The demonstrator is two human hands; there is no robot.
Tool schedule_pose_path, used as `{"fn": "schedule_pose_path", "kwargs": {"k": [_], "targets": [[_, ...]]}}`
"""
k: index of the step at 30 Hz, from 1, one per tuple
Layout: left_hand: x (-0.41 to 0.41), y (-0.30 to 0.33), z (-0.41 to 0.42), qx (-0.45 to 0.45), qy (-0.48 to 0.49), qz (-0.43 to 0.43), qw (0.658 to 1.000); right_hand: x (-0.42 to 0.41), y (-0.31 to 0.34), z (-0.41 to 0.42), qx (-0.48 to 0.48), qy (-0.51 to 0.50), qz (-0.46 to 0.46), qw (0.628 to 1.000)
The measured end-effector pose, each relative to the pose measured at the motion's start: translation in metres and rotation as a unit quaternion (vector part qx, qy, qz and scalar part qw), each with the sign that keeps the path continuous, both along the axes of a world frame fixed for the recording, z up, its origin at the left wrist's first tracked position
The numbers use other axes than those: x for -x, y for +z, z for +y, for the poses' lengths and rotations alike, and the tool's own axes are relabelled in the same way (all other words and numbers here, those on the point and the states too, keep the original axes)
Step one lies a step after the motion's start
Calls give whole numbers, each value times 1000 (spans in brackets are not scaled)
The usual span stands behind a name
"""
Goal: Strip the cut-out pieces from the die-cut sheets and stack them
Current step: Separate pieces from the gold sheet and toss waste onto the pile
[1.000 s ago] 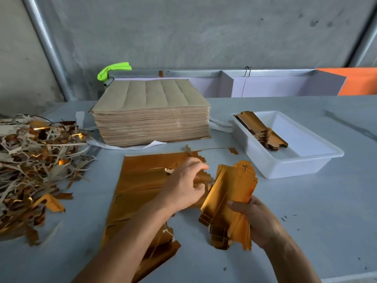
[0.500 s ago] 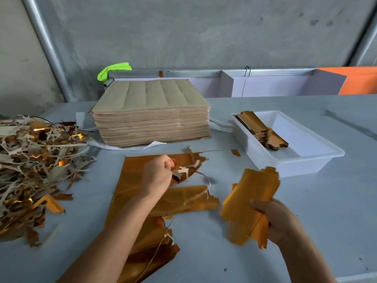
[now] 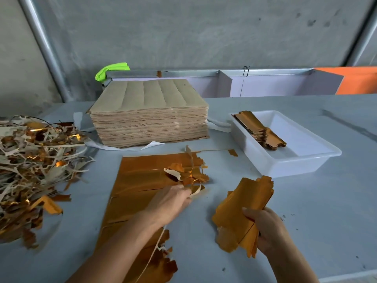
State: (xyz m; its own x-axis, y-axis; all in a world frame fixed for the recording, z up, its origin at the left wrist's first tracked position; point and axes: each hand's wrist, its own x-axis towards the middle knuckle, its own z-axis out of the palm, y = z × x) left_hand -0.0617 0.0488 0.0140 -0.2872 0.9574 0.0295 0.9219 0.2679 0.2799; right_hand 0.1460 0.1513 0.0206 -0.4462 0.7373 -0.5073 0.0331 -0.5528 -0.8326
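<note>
- Since the prior frame, my left hand has dropped onto the gold die-cut sheet, pinching waste trim.
- My right hand is closed on the stripped pieces, held clear for stacking.

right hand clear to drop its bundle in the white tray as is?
Probably yes. The right hand grips the gold bundle, and only bare table lies between it and the white tray. The tray's near half is open; its stack sits toward the far left.
</note>
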Motion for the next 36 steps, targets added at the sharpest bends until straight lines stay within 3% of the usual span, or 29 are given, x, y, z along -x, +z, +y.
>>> {"fn": "schedule_pose_path", "kwargs": {"k": [6, 8, 10, 13, 18, 21, 24, 26, 29, 30, 31, 33, 34, 36], "targets": [[-7, 18, -1, -228, 49, -68, 970, 37, 12, -17, -112, 28, -38, 993], [-15, 22, 3, -236, 45, -116, 964, 56, 15, -26, -137, 44, -31, 989], [-21, 22, 6, -225, 55, -236, 944, 69, 14, -33, -135, 50, -10, 990], [-28, 15, 8, -197, 75, -452, 867, 77, 9, -42, -119, 58, 61, 989], [-28, 0, 6, -164, 74, -530, 829, 75, 3, -47, -129, 47, 97, 986], [-26, -2, 4, -167, 96, -538, 821, 77, -1, -45, -107, 30, 56, 992], [-24, -2, 5, -208, 123, -574, 782, 78, -4, -44, -90, 16, 11, 996], [-22, -2, 5, -239, 153, -624, 728, 76, -4, -43, -78, 15, -2, 997], [-8, -3, 3, -302, 234, -728, 570, 69, -8, -36, -57, -9, -6, 998], [0, -3, 2, -321, 260, -739, 532, 66, -10, -33, -46, -26, -9, 999], [9, -3, 0, -338, 281, -736, 514, 62, -11, -29, -32, -48, -8, 998], [24, -4, -2, -362, 305, -711, 520, 54, -12, -21, -3, -97, 1, 995], [30, -4, -3, -372, 317, -683, 543, 50, -13, -16, 2, -119, 2, 993], [42, -5, -9, -385, 336, -587, 628, 43, -14, -11, 2, -161, 1, 987]]}}
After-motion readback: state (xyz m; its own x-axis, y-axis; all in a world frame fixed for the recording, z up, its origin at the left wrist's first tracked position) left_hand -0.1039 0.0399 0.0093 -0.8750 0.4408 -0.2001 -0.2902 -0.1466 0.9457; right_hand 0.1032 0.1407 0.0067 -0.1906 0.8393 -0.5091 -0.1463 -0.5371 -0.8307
